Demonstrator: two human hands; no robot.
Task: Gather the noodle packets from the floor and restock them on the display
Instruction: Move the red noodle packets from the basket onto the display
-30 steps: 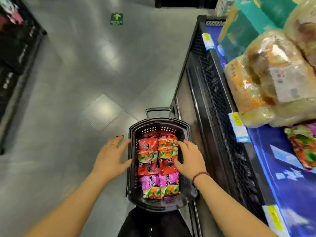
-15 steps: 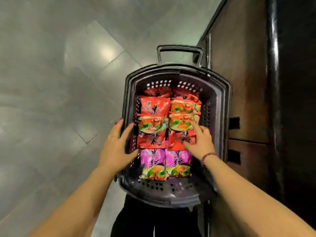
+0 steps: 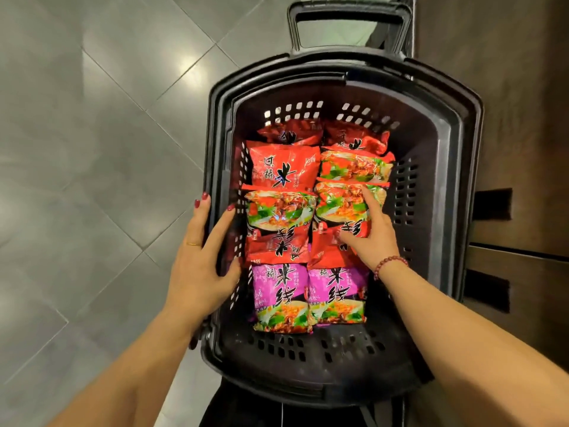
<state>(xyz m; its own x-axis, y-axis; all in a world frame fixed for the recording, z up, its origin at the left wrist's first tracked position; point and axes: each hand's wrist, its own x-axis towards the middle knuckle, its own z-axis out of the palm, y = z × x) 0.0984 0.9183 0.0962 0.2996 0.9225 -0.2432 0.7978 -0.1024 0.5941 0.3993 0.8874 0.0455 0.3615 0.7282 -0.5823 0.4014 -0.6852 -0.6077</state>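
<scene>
Far left: grey floor tiles (image 3: 92,149), glossy, with pale glare spots

Next, along the left rim of a black plastic basket (image 3: 462,149): the left hand (image 3: 200,266), laid over the edge with fingers straight, not curled. Index finger and thumb inside against the perforated wall, the other fingers outside it. Thin gold ring (image 3: 193,244) on one finger, red polish on the nails

Inside the basket, on its bottom: the noodle packets (image 3: 283,167), in two columns side by side and overlapping front to back. Red ones at the far end and the middle, some turned the other way round. Nearest the person, two purple packets (image 3: 283,291), flat and touching each other. At the far end of the basket, a loop handle (image 3: 351,13)

On the right column: the right hand (image 3: 372,238), index finger straight and pressed on a red packet with a green food picture, thumb spread onto the red packet below it. Other fingers tucked out of sight, so pinching or merely touching cannot be told. Dark bead bracelet (image 3: 391,263) at the wrist. Hands well apart, the left column of packets between them

Far right, just beside the basket: a dark brown cabinet front (image 3: 508,87) with rectangular slots
</scene>
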